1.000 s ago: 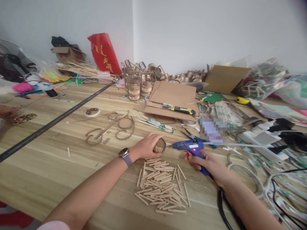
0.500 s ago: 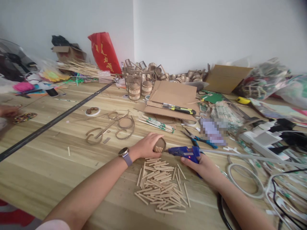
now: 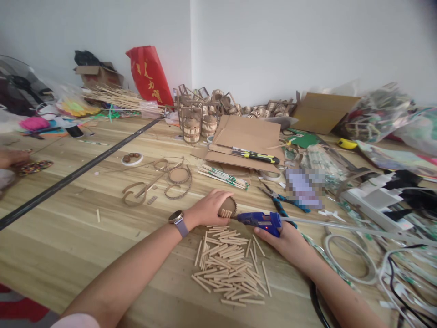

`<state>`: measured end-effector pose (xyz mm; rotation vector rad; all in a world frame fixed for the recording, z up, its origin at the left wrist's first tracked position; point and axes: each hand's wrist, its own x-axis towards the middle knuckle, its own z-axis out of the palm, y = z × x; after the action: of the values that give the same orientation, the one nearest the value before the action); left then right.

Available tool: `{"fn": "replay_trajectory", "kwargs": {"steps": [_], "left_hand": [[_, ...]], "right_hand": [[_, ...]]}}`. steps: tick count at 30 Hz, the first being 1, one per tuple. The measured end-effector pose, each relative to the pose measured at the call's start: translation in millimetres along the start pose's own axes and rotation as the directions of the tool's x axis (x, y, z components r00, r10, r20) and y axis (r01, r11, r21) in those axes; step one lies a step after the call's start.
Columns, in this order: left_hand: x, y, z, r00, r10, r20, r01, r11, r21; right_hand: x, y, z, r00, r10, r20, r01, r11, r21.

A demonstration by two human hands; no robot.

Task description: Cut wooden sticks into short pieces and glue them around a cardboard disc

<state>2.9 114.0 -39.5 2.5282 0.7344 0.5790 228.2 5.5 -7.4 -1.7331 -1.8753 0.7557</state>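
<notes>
My left hand, with a watch on its wrist, is closed over a round cardboard disc on the wooden table; a few short sticks stand along the disc's near edge. My right hand grips a blue hot glue gun, lying nearly level, with its nozzle touching the disc's right side. A clear glue stick juts from the gun's back toward the right. Just below both hands lies a pile of short wooden sticks.
Folded cardboard with utility knives, blue-handled pliers, wrapped chopsticks and cardboard rings lie beyond the hands. Small stick baskets stand at the back. Cables and a power strip crowd the right. Another person's hand shows at far left.
My right hand has lowered the glue gun and moved it left, so its nozzle has gone from a short way off to touching the disc. My left hand has stayed put.
</notes>
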Motion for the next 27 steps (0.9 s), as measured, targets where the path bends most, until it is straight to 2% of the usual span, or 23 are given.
{"fn": "replay_trajectory", "kwargs": {"steps": [27], "left_hand": [[0.7,1.1,-0.8,1.0,-0.004,0.006,0.004,1.0,0.008]], "right_hand": [[-0.8,-0.9,2.9,0.999,-0.028,-0.017,0.026,0.996,-0.082]]}}
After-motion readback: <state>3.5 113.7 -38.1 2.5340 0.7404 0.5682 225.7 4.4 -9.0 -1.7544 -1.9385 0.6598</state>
